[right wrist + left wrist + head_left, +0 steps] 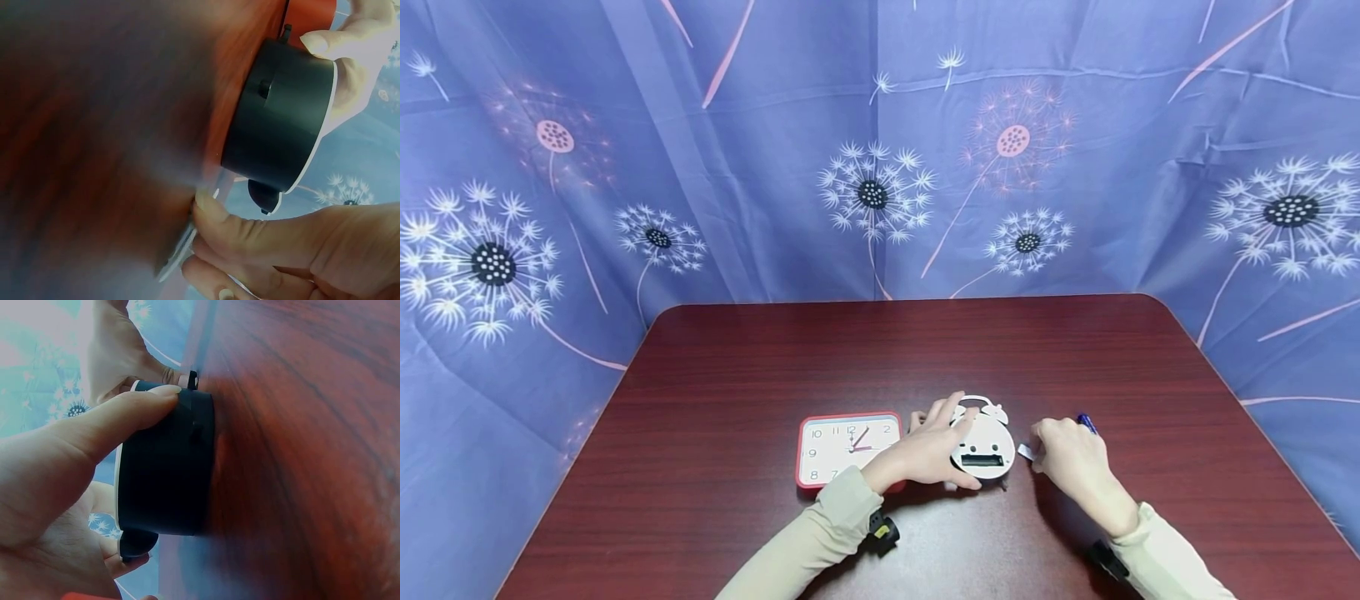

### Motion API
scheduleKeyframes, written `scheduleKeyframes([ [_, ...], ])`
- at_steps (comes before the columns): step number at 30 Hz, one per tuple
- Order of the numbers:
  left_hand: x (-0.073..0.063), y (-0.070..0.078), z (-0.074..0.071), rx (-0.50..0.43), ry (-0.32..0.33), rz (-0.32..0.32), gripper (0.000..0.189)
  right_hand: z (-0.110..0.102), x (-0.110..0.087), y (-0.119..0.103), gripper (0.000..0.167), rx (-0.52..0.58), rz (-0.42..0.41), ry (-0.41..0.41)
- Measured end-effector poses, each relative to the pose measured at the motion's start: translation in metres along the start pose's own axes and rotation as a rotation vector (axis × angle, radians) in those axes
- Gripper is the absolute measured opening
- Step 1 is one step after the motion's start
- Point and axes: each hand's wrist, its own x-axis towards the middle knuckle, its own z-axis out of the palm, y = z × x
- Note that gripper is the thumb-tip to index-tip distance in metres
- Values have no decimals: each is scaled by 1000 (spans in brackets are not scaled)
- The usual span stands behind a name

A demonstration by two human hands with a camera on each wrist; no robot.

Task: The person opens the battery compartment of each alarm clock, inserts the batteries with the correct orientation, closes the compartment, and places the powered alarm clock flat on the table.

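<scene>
Several left fingers (pixel 140 407), spread, grip the alarm clock (pixel 988 435) — right fingers (pixel 250 237) pinch a pale strip (pixel 1026 452).

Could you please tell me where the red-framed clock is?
In the head view, the red-framed clock is on the table, left of the white alarm clock, partly hidden by the left hand and sleeve.

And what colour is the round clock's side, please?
The side is black, clearest in the right wrist view.

Left forearm (pixel 800 540) slanted inward, left grip (pixel 927 451) was spread, thumb (pixel 962 479) stood well apart from fingers (pixel 942 413), right forearm (pixel 1172 554) leaned in opposite, right grip (pixel 1071 457) was curled into a pinch
</scene>
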Motion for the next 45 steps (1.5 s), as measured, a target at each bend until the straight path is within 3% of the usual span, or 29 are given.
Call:
scheduleKeyframes([
  [9,0,0,1,-4,-1,0,99,-6,3,3,24,41,57,-26],
  [16,-1,1,-2,6,0,0,98,-10,5,14,12,46,80,97],
  [20,-1,1,-2,6,2,1,98,-9,5,20,24,1,101,198],
  [23,-1,1,-1,7,4,3,98,-7,6,24,35,-38,130,228],
  [26,0,0,0,8,4,4,98,-6,6,29,43,-66,157,198],
  [32,0,0,1,3,2,1,99,-6,6,35,51,-79,212,40],
  [40,0,0,1,-5,0,-1,99,-6,8,41,37,-31,248,-84],
  [45,0,-1,1,-24,-6,1,99,-6,9,43,26,-5,253,-99],
])
